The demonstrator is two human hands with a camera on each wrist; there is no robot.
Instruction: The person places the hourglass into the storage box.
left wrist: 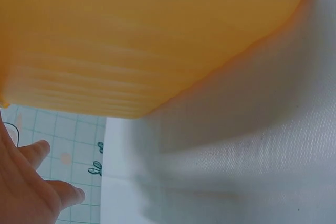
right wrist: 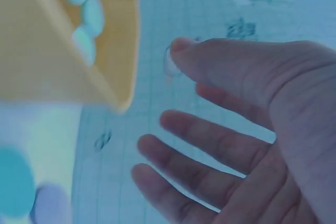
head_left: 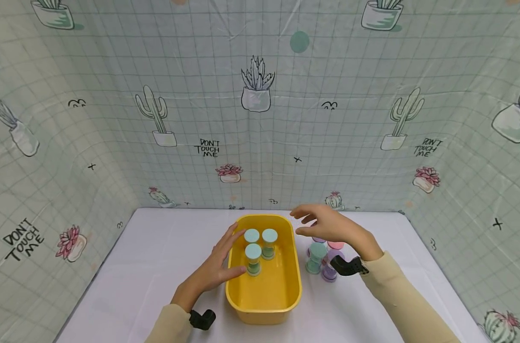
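Observation:
A yellow bin (head_left: 264, 300) holds three upright sand timers with pale blue caps, one of them a timer (head_left: 269, 244) toward the right. My left hand (head_left: 217, 262) lies along the bin's left side, fingers extended at the rim and thumb reaching over it. Raised beyond the bin's right rim, my right hand (head_left: 324, 223) has its fingers spread and holds nothing. Below it stand several more sand timers, among them a green timer (head_left: 315, 258), a purple timer (head_left: 330, 272) and a pink-capped timer (head_left: 335, 245). The right hand and wrist partly cover this group.
Under everything is a white tabletop (head_left: 157, 267). A patterned curtain (head_left: 260, 133) with cactus drawings encloses the back and both sides. Each wrist wears a black camera mount, the right mount (head_left: 347, 266) overlapping the timers in the head view.

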